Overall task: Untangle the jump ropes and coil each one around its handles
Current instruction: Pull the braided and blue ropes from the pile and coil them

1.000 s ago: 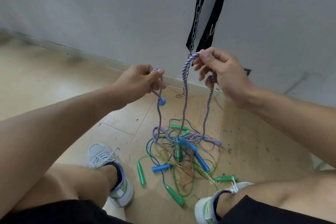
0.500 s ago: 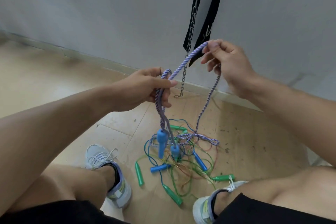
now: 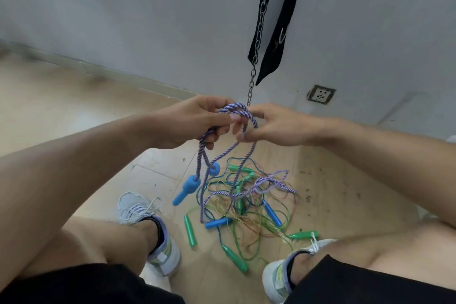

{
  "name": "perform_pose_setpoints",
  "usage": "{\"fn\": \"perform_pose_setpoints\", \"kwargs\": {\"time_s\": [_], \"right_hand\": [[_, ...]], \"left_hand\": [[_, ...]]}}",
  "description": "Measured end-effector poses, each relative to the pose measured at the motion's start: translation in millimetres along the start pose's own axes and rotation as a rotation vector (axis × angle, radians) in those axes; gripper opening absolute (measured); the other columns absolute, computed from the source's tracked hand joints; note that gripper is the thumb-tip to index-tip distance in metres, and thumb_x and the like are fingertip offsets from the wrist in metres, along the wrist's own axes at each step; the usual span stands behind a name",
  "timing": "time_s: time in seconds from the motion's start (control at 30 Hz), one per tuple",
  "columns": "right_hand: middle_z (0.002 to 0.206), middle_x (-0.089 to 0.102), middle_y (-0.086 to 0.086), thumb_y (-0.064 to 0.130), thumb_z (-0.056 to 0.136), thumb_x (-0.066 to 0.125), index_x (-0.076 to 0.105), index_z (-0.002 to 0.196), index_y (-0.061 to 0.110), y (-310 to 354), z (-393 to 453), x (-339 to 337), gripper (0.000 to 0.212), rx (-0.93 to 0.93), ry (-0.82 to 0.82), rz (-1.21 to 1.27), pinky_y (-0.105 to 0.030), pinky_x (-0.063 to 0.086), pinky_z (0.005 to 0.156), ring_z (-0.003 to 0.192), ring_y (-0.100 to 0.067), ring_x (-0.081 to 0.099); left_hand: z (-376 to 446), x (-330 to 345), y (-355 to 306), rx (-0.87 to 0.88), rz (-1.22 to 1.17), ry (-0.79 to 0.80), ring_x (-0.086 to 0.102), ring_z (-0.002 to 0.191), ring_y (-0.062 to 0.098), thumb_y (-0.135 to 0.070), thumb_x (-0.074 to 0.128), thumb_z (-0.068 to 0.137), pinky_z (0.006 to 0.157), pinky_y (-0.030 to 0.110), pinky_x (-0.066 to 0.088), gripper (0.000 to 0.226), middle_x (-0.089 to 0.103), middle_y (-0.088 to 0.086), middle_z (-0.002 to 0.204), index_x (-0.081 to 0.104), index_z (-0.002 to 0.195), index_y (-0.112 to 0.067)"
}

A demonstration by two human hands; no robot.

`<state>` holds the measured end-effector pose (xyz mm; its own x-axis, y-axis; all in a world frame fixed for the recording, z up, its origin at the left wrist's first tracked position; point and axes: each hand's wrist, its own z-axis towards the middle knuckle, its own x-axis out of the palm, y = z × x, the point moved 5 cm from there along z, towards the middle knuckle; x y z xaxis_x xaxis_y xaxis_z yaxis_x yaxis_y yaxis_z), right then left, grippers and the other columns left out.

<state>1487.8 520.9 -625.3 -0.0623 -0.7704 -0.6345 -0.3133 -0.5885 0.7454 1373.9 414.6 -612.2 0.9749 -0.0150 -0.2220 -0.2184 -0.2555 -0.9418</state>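
A blue handle (image 3: 185,189) hangs in the air on the purple twisted rope (image 3: 238,110). The left hand (image 3: 197,121) grips several strands of that rope, fingers curled. The right hand (image 3: 276,126) touches the loop with fingers nearly straight; a pinch cannot be confirmed. Below, the rope trails into a tangle of thin cords (image 3: 249,215) with green handles (image 3: 190,231) on the floor (image 3: 345,192).

I count four blue handles (image 3: 186,191), five green handles (image 3: 190,231), two shoes (image 3: 148,227) and two hands (image 3: 195,119).
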Motion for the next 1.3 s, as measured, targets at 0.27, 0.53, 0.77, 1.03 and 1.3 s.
{"fn": "perform_pose_setpoints", "kwargs": {"time_s": [0.27,0.53,0.77,1.03,1.3], "right_hand": [[0.050,0.037,0.013,0.045,0.102,0.053,0.056,0.062,0.033,-28,-2,-34,0.042,0.055,-0.239,-0.241,-0.025,0.029,0.051,0.046,-0.003,0.035],[0.062,0.052,-0.002,0.034,0.103,0.049,0.052,0.072,0.012,-88,-19,-82,0.039,0.358,-0.464,-0.379,-0.036,0.035,0.059,0.059,-0.023,0.047],[0.116,0.066,0.009,0.039,0.084,0.080,0.057,0.133,0.031,-91,-16,-40,0.055,0.478,-0.024,-0.410,-0.029,0.050,0.092,0.104,-0.015,0.065],[0.098,0.074,0.005,0.034,0.094,0.069,0.066,0.106,0.021,-4,7,15,0.018,0.032,0.110,-0.138,-0.038,0.049,0.091,0.097,-0.014,0.067],[0.061,0.036,-0.001,0.042,0.097,0.049,0.045,0.074,0.014,12,-8,-16,0.035,-0.063,0.014,0.316,-0.040,0.057,0.069,0.056,-0.022,0.040]], "left_hand": [[-1,-32,24,-0.089,0.197,-0.104,0.042,0.049,0.014,-0.022,0.071,0.091,0.055,0.030,0.050,0.020,0.046,-0.002,0.059,0.057,0.080,-0.014],[-2,-51,51,-0.192,0.318,-0.157,0.051,0.047,0.014,-0.026,0.073,0.090,0.077,0.046,0.059,0.025,0.052,-0.003,0.054,0.056,0.078,-0.013],[-2,-29,35,-0.103,0.162,-0.058,0.053,0.058,0.020,-0.019,0.063,0.097,0.072,0.040,0.056,0.020,0.056,0.001,0.062,0.062,0.091,-0.001],[1,0,18,-0.040,0.194,0.032,0.075,0.078,0.028,-0.020,0.064,0.097,0.072,0.030,0.058,0.011,0.075,0.010,0.082,0.068,0.091,-0.012],[-5,-13,8,-0.028,0.164,0.023,0.071,0.076,0.027,-0.004,0.077,0.083,0.077,0.037,0.060,0.015,0.074,0.018,0.087,0.067,0.094,-0.009]]}}
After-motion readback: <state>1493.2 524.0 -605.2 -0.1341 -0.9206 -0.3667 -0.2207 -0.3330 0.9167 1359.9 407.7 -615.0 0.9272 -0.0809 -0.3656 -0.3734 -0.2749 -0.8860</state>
